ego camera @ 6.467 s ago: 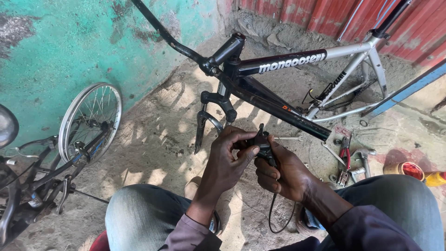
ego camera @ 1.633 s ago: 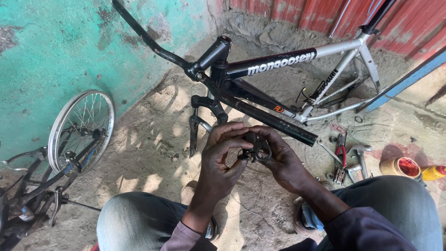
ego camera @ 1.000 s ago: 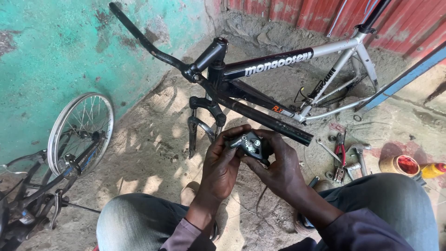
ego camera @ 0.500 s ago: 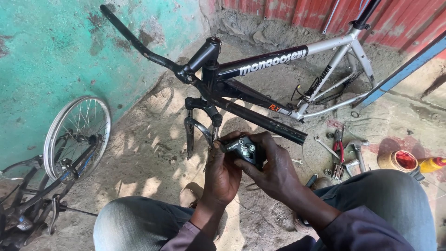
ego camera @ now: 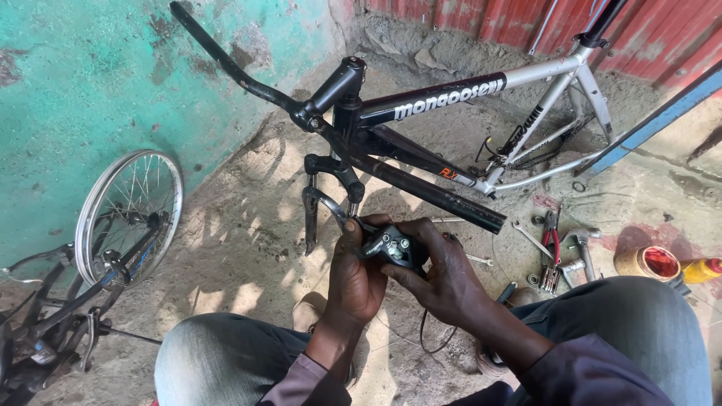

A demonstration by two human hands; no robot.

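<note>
**Two hands grip a small bicycle part above a dirt floor**

Head camera, looking down: a seated person in grey trousers holds a small black and silver brake lever part (ego camera: 391, 246) between both hands, above the knees and near the middle of the picture. The left hand (ego camera: 359, 274) is closed around its left side, fingers curled and thumb on top. The right hand (ego camera: 444, 274) is closed around its right side and underside, fingertips pressing against the part. A thin black cable (ego camera: 425, 338) hangs in a loop below the right hand.

Just beyond the hands, a black and silver bicycle frame (ego camera: 451, 98) without wheels lies on the dirt floor (ego camera: 248, 248), its handlebar (ego camera: 233, 68) pointing toward the green wall (ego camera: 90, 98) at the left. A spoked wheel (ego camera: 128, 214) leans near that wall. At the floor's right edge lie red-handled pliers (ego camera: 551, 244), a wrench (ego camera: 531, 239), a round tin (ego camera: 651, 263) and a yellow bottle (ego camera: 703, 269). A red corrugated wall (ego camera: 526, 22) runs along the top.
</note>
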